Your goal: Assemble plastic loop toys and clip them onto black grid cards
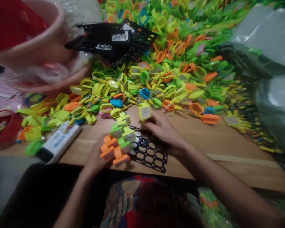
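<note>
A black plastic grid tray point(149, 151) lies tilted over the table's front edge, with several orange, green and yellow toy watches point(120, 139) set in rows on its left part. My left hand point(97, 155) is closed around the tray's left end, its fingers partly hidden by the orange watches. Between the fingers of my right hand point(162, 128) is a yellow toy watch point(144, 111), held upright just beyond the tray's far edge. The right hand's lower side rests close to the grid's right edge.
A big heap of loose toy watches point(180, 63) covers the back of the wooden table point(199, 142). More black grids point(104, 38) lie on it. At left are a pink tub point(38, 47), a red basket point(14, 126) and a white box point(61, 141). Plastic bags point(273, 63) stand right.
</note>
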The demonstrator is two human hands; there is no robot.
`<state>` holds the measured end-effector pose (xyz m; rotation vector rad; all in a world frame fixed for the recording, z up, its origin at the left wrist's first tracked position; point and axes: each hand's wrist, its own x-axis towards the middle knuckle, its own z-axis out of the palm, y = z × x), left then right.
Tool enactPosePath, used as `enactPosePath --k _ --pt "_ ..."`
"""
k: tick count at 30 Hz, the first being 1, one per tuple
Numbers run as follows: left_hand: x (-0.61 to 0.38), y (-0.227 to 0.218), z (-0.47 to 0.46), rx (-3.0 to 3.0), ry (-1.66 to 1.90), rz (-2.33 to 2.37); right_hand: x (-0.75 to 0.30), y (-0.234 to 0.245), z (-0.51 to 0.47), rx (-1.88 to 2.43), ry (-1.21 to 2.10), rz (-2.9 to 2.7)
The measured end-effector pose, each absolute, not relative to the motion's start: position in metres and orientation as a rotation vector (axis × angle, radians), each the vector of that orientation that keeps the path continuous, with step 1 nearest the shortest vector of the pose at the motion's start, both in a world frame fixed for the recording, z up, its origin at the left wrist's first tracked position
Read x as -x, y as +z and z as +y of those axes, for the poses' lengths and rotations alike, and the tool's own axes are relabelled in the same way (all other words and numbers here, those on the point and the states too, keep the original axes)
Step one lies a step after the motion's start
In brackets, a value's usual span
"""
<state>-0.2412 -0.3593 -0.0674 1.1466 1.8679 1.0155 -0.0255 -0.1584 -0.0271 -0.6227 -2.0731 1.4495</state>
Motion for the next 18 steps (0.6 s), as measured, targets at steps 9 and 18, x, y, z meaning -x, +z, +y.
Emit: enactPosePath --k 9,18 --pt "0.240 -0.069 -0.359 -1.252 1.006 1.887 0.032 -0.057 -0.191 0.529 1.325 -2.211" --pt "0.235 -0.062 -0.356 -1.244 1.055 1.866 0.040 -0.024 -0.170 0.394 1.304 -2.475"
